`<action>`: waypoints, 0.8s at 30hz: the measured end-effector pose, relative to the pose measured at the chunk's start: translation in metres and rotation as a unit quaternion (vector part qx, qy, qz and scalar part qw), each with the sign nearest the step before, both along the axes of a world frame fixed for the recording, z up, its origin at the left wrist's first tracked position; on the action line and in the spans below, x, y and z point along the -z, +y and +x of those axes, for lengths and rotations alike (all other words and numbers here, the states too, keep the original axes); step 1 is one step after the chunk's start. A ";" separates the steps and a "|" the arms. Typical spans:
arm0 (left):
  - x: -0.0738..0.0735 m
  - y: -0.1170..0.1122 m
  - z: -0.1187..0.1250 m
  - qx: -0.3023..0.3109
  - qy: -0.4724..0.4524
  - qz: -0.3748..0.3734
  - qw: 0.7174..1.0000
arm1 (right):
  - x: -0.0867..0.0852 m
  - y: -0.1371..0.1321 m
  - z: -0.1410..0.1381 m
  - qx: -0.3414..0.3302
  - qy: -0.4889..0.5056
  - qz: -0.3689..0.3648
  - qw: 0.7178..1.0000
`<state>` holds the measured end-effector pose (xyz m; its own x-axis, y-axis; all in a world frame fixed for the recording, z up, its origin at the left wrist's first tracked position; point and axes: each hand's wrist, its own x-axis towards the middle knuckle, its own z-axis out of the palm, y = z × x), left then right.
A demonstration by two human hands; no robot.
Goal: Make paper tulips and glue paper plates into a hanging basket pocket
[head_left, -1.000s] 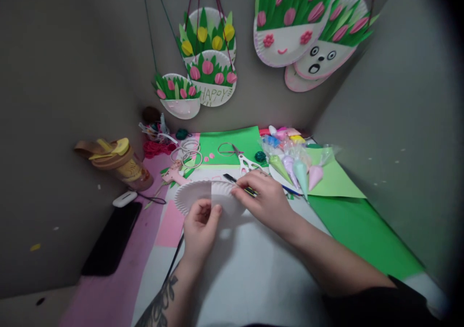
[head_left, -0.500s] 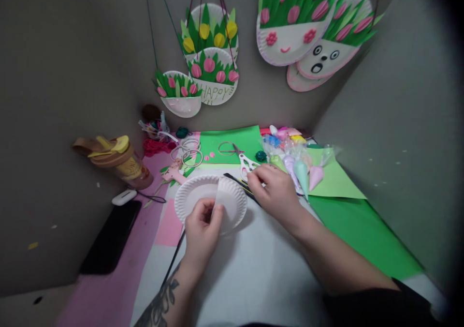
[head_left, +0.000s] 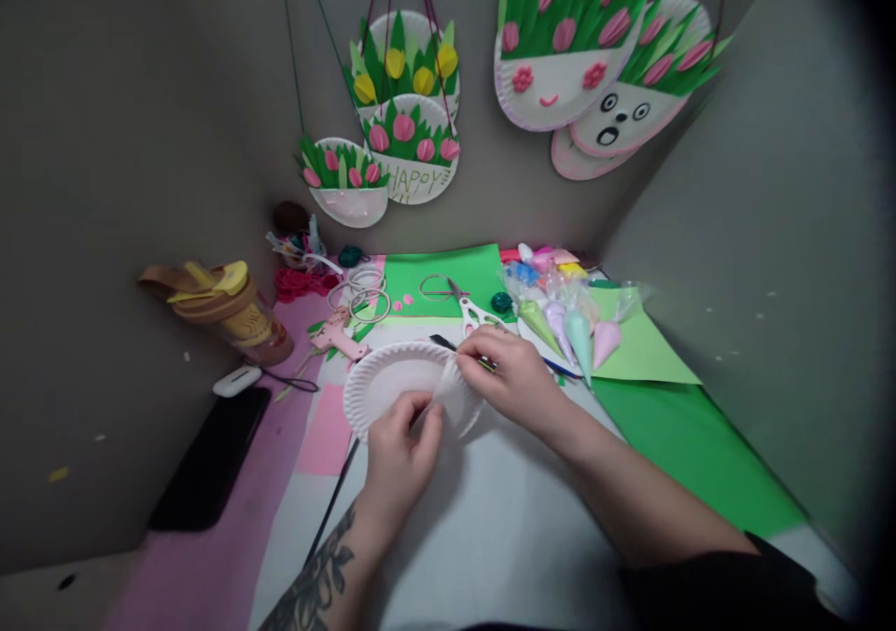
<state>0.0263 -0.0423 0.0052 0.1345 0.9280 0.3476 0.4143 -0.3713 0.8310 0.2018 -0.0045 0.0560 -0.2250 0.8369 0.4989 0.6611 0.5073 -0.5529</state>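
A white paper plate (head_left: 382,374) with a fluted rim is held a little above the table, a cut half plate (head_left: 455,390) lying over its right side. My left hand (head_left: 402,444) grips both pieces at the near edge, thumb pressed on the half plate. My right hand (head_left: 508,370) is closed in a pinch at the far corner of the half plate, near the plate's rim. Its fingertips partly hide that corner. Just beyond my right hand lie white-handled scissors (head_left: 476,314) and a dark, thin tool (head_left: 442,343).
Piping bags (head_left: 578,337) of coloured clay-like stuff lie on green paper at right. A pink glue gun (head_left: 340,332), metal rings (head_left: 368,295), a phone (head_left: 210,458) and a cup (head_left: 245,318) stand or lie at left. Decorated plate baskets (head_left: 420,155) hang on the wall.
My right hand has moved left and taken hold of the half plate's far corner. The plates have shifted slightly right, and the half plate is now tilted.
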 end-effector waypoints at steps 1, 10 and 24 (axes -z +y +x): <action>0.001 0.000 0.000 0.001 0.008 0.004 1.000 | 0.002 0.000 0.000 0.011 -0.027 0.016 0.999; 0.000 0.005 0.000 -0.010 0.032 -0.054 0.998 | 0.011 0.006 0.005 0.117 -0.119 0.110 0.980; 0.001 0.003 0.001 0.000 0.013 -0.071 0.997 | 0.009 0.006 0.000 0.008 0.001 0.011 1.000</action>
<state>0.0271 -0.0390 0.0041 0.1420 0.9674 0.2097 0.4359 -0.2514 0.8642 0.2017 0.0012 0.0471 -0.2111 0.8295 0.5170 0.6673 0.5088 -0.5439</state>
